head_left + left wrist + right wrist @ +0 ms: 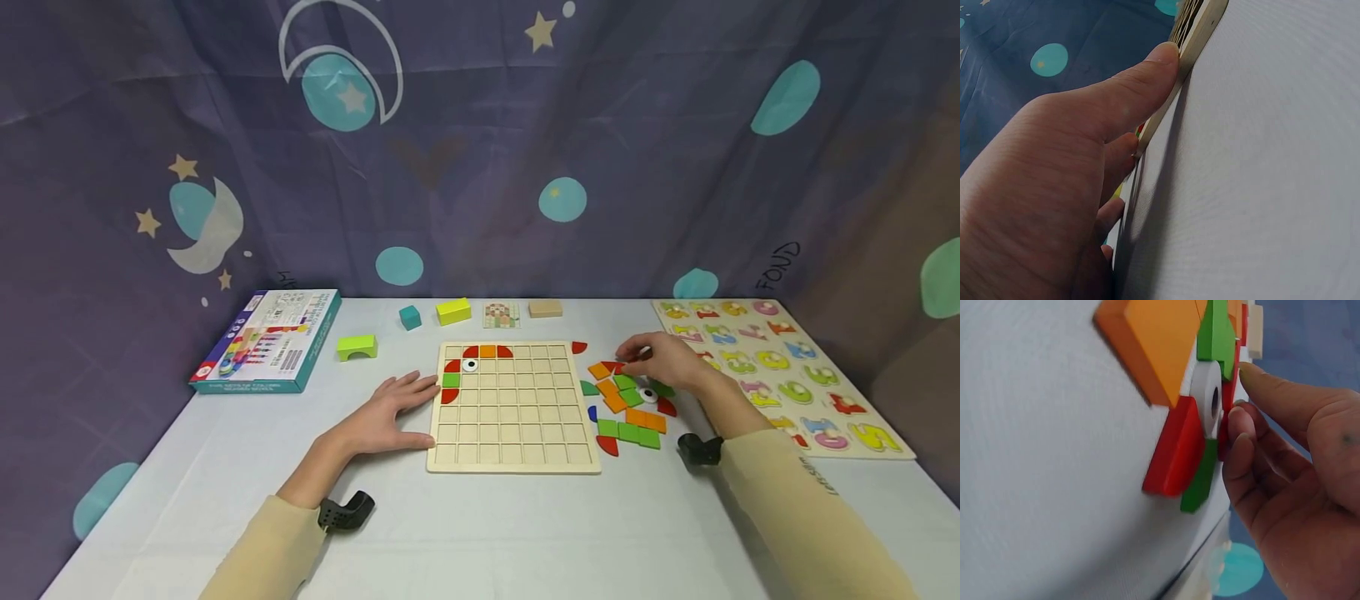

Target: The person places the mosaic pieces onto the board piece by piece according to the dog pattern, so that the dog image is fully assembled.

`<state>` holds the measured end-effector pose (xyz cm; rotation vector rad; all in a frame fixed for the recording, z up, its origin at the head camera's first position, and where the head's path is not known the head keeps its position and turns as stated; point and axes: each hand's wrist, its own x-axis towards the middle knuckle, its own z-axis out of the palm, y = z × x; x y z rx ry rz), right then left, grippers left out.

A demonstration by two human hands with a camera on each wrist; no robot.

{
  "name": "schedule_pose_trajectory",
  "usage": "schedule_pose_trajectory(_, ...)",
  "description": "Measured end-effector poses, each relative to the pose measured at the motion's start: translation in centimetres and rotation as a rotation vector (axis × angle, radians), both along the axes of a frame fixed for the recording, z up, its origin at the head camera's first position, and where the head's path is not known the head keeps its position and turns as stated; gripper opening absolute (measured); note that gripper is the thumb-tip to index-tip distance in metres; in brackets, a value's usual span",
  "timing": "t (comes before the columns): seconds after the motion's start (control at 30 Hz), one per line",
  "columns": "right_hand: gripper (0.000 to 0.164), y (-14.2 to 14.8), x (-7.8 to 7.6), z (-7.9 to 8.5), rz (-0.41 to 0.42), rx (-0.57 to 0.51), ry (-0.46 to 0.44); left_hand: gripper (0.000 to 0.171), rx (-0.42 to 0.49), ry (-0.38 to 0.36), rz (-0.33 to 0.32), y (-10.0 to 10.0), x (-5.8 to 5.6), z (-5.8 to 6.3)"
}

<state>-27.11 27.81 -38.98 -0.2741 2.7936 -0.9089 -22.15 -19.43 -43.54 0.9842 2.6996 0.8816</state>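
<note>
My left hand rests along the left edge of a square wooden grid board, its thumb and fingers spread and touching the rim. In the left wrist view the thumb presses the board's side. Red rounded pieces, an orange square, a green square and a white eye disc sit in the upper-left cells. Right of the board, my right hand is over a loose pile, its thumb and fingertips pinching a red rounded piece. A white eye piece and green pieces lie close by.
Orange tiles, green tiles and red pieces lie beside the board. A number puzzle stands far right, a box far left. Blocks, including a green arch, and a pattern card line the back.
</note>
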Motion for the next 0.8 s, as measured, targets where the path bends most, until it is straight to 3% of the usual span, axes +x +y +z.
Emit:
schedule_pose_trajectory(0.27,0.021,1.2,1.3,0.8,0.078,0.015,0.026,0.087,-0.002,-0.007,0.007,0.1,0.0,0.1)
schedule_pose_trajectory(0.53,0.024,2.1,3.0,0.7,0.102,0.057,-0.014,0.086,-0.004,-0.003,-0.001,0.0,0.1,0.2)
schedule_pose_trajectory(0.8,0.025,2.2,3.7,0.5,0.115,0.073,0.018,0.086,-0.001,0.001,-0.001,0.0,0.0,0.1)
